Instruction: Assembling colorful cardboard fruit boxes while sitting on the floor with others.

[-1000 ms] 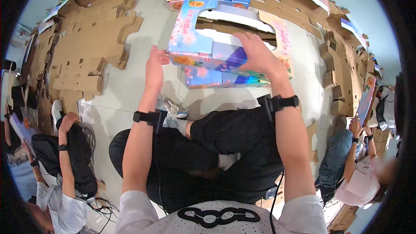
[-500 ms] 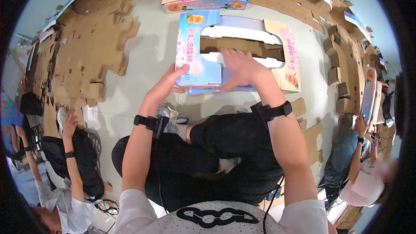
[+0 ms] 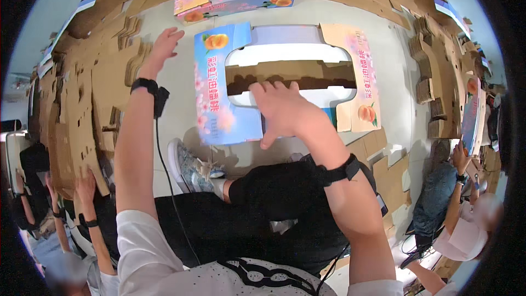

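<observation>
A folded fruit carton (image 3: 222,112), blue at its left end and peach-coloured at its right, stands on the floor before me. A wide cut-out in its top shows the brown inside. My right hand (image 3: 287,112) grips the near edge of that cut-out, fingers reaching over it and thumb on the near side. Apart from the carton, up to its left, my left hand (image 3: 163,52) is raised with fingers spread and holds nothing. It is between the carton and the stacked flat cardboard.
Another such carton (image 3: 235,4) stands behind. Flat brown cardboard sheets (image 3: 82,93) lie in stacks on the left, with more cardboard stacks (image 3: 430,71) at right. Co-workers' hands (image 3: 86,186) show on the left, and a person in white (image 3: 466,233) sits at right.
My left hand has let go of the carton's left side and moved up and left. The carton sits slightly nearer and turned, my right hand still on it.
</observation>
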Motion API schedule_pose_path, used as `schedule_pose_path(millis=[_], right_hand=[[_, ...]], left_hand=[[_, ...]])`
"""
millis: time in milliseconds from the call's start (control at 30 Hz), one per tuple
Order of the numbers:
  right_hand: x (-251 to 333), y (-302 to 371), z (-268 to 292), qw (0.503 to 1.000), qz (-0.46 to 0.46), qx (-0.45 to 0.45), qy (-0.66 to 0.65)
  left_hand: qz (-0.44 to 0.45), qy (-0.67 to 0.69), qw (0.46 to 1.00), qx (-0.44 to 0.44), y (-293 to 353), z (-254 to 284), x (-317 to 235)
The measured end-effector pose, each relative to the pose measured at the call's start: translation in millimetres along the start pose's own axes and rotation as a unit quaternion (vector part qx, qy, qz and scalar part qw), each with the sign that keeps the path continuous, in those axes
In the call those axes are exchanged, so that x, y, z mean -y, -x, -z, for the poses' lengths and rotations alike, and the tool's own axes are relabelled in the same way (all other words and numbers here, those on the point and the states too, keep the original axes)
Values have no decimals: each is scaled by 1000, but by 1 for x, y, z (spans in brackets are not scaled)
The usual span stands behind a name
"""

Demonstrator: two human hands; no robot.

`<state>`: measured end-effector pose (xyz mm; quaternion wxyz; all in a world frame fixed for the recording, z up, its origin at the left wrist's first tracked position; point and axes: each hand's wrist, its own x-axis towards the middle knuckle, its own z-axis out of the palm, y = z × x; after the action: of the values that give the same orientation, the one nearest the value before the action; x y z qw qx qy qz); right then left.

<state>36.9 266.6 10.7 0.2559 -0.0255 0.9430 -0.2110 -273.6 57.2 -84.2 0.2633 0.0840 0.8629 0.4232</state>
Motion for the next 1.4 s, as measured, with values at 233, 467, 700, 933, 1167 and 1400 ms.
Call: schedule_pose_path(millis=[233, 467, 700, 933, 1167, 1400], right_hand=[[3, -9, 1, 1000, -19, 23, -8], [-1, -13, -7, 1000, -25, -7, -9], [0, -15, -1, 998, -16, 43, -31], [4, -8, 4, 999, -14, 30, -8], [-2, -10, -6, 999, -44, -19, 6], [-9, -7, -5, 997, -53, -35, 33]], left_hand=[[-301, -378, 872, -78, -124, -8, -21], [-254, -555, 784, -112, -145, -80, -68], [-275, -562, 778, -59, -136, -48, -58], [-349, -490, 798, -26, -89, 1, 6], [-311, -482, 819, -2, 11, 5, 51], [-224, -425, 877, -5, 51, -10, 71]])
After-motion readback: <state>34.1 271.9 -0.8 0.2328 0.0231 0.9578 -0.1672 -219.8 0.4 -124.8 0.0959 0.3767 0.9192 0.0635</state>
